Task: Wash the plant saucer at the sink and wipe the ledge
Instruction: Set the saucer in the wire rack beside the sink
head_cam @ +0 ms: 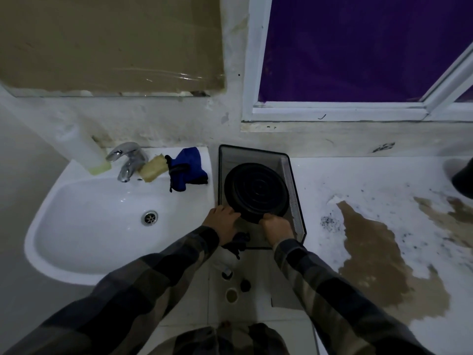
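A round black plant saucer (256,189) with ridged rings leans tilted inside a black mesh tray (294,201) between the sink and the ledge. My left hand (222,221) grips the saucer's near left rim. My right hand (276,228) grips its near right rim. The white sink (97,221) lies to the left, with a chrome tap (126,160) at its back. A blue cloth (188,166) and a yellow sponge (153,167) rest on the sink's back rim. The white ledge (384,180) to the right carries a large brown stain (371,252) and dark specks.
A pale bottle (84,149) stands left of the tap. A dark object (464,178) sits at the ledge's far right edge. A dark cloth (238,244) hangs at the tray's near edge. Small items lie on the floor below. A window frame (332,108) runs above the ledge.
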{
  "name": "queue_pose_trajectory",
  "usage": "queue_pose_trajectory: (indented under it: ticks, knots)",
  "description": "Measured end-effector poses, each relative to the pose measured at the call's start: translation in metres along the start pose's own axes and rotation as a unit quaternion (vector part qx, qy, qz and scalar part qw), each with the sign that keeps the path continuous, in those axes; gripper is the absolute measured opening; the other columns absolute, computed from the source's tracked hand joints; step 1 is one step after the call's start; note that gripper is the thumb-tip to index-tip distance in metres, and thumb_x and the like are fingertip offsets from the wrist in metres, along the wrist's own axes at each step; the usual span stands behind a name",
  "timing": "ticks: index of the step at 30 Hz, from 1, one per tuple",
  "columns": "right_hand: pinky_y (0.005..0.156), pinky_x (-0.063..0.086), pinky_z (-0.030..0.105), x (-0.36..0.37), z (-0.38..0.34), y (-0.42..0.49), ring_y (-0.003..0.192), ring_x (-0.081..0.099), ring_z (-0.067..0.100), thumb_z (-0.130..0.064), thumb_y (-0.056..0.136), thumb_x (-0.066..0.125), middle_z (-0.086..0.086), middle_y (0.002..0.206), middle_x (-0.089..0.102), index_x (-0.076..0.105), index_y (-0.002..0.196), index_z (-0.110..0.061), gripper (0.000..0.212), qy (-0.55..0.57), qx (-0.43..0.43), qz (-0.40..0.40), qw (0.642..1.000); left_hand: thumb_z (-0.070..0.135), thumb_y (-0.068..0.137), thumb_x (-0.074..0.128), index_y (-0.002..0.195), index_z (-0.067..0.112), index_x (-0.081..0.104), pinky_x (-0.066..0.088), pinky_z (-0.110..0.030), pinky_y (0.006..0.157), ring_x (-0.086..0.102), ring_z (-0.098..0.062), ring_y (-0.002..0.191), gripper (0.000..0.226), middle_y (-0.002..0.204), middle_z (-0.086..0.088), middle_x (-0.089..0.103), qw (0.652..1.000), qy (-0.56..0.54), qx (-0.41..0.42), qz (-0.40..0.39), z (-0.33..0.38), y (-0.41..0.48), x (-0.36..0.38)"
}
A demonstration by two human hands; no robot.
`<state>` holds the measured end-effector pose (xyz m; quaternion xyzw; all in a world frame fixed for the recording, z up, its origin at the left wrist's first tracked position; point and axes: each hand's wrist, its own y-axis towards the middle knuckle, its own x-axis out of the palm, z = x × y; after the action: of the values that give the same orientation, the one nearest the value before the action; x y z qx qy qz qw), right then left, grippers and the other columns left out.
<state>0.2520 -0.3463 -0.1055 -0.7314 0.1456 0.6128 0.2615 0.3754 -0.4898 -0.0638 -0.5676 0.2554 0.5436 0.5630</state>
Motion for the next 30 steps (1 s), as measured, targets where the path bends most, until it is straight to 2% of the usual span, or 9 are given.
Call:
queue_pose_trajectory:
  ticks: [2, 5, 8, 15, 18, 22, 25, 28, 30]
  knots:
    - [0.055, 0.052, 0.037, -0.001, 0.005, -0.007, 0.065, 0.066, 0.036, 0.004, 0.062, 0.068, 0.018, 0.077, 0.065, 0.071, 0.073, -0.003, 0.014, 0.031, -0.002, 0.013, 0.999, 0.024, 0.092, 0.046, 0.144, 0.021, 0.036, 0.028, -0.035, 0.103, 0.036, -0.027, 0.128, 0.053, 0.144, -0.007, 0.04, 1.0, -0.02, 0.002, 0.017, -0.001, -0.004, -0.003]
    - [0.046, 0.05, 0.031, -0.012, 0.015, -0.023, 0.055, 0.065, 0.032, 0.002, 0.05, 0.071, 0.013, 0.074, 0.067, 0.074, 0.074, -0.009, 0.027, 0.073, 0.009, 0.056, 0.996, 0.026, 0.094, 0.042, 0.145, 0.018, 0.034, 0.031, -0.035, 0.103, 0.038, -0.028, 0.127, 0.052, 0.144, -0.007, 0.04, 0.998, -0.051, 0.006, 0.038, 0.004, -0.013, -0.012]
    - [0.046, 0.049, 0.027, -0.033, 0.024, -0.046, 0.057, 0.064, 0.031, 0.002, 0.055, 0.066, 0.01, 0.085, 0.071, 0.074, 0.091, -0.013, 0.04, 0.114, 0.013, 0.136, 0.984, 0.033, 0.088, 0.036, 0.142, 0.014, 0.039, 0.034, -0.034, 0.102, 0.043, -0.03, 0.125, 0.057, 0.141, -0.009, 0.045, 0.994, -0.085, 0.025, 0.063, 0.015, -0.022, -0.02]
    - [0.054, 0.052, 0.035, -0.065, 0.064, -0.101, 0.071, 0.064, 0.034, -0.018, 0.079, 0.042, 0.009, 0.095, 0.066, 0.07, 0.094, -0.01, 0.033, 0.157, 0.048, 0.203, 0.965, 0.041, 0.082, 0.031, 0.137, 0.013, 0.046, 0.039, -0.036, 0.1, 0.047, -0.029, 0.117, 0.064, 0.133, -0.009, 0.051, 0.988, -0.115, 0.059, 0.082, 0.07, -0.023, -0.021]
    - [0.059, 0.054, 0.035, -0.078, 0.08, -0.122, 0.076, 0.067, 0.032, -0.011, 0.077, 0.05, 0.011, 0.097, 0.068, 0.07, 0.097, -0.007, 0.029, 0.172, 0.06, 0.224, 0.957, 0.04, 0.082, 0.033, 0.136, 0.014, 0.047, 0.04, -0.038, 0.099, 0.047, -0.028, 0.117, 0.061, 0.133, -0.007, 0.051, 0.986, -0.12, 0.07, 0.092, 0.1, -0.022, -0.023]
    - [0.075, 0.054, 0.036, -0.085, 0.106, -0.148, 0.088, 0.067, 0.032, -0.009, 0.077, 0.053, 0.013, 0.104, 0.069, 0.07, 0.102, -0.005, 0.03, 0.177, 0.083, 0.23, 0.953, 0.054, 0.075, 0.019, 0.135, 0.015, 0.049, 0.042, -0.04, 0.097, 0.049, -0.03, 0.115, 0.078, 0.132, -0.007, 0.051, 0.984, -0.122, 0.088, 0.097, 0.14, -0.019, -0.019]
    - [0.074, 0.052, 0.031, -0.085, 0.124, -0.165, 0.081, 0.068, 0.032, -0.009, 0.077, 0.056, 0.014, 0.1, 0.07, 0.071, 0.102, -0.004, 0.029, 0.179, 0.105, 0.213, 0.955, 0.056, 0.069, 0.013, 0.136, 0.013, 0.047, 0.04, -0.038, 0.097, 0.048, -0.03, 0.115, 0.086, 0.135, -0.007, 0.049, 0.986, -0.115, 0.092, 0.078, 0.164, -0.016, -0.016]
    - [0.076, 0.049, 0.03, -0.086, 0.138, -0.179, 0.086, 0.065, 0.035, -0.006, 0.083, 0.057, 0.017, 0.106, 0.068, 0.067, 0.112, -0.005, 0.03, 0.197, 0.128, 0.171, 0.957, 0.054, 0.074, 0.015, 0.136, 0.012, 0.046, 0.039, -0.037, 0.098, 0.047, -0.031, 0.116, 0.082, 0.135, -0.009, 0.049, 0.984, -0.129, 0.09, 0.08, 0.183, -0.014, -0.013]
    - [0.081, 0.047, 0.03, -0.086, 0.145, -0.184, 0.094, 0.063, 0.033, -0.01, 0.089, 0.053, 0.014, 0.116, 0.065, 0.062, 0.121, -0.008, 0.034, 0.195, 0.145, 0.135, 0.961, 0.046, 0.081, 0.025, 0.137, 0.011, 0.046, 0.038, -0.036, 0.1, 0.047, -0.031, 0.118, 0.069, 0.136, -0.01, 0.049, 0.985, -0.136, 0.074, 0.08, 0.192, -0.015, -0.013]
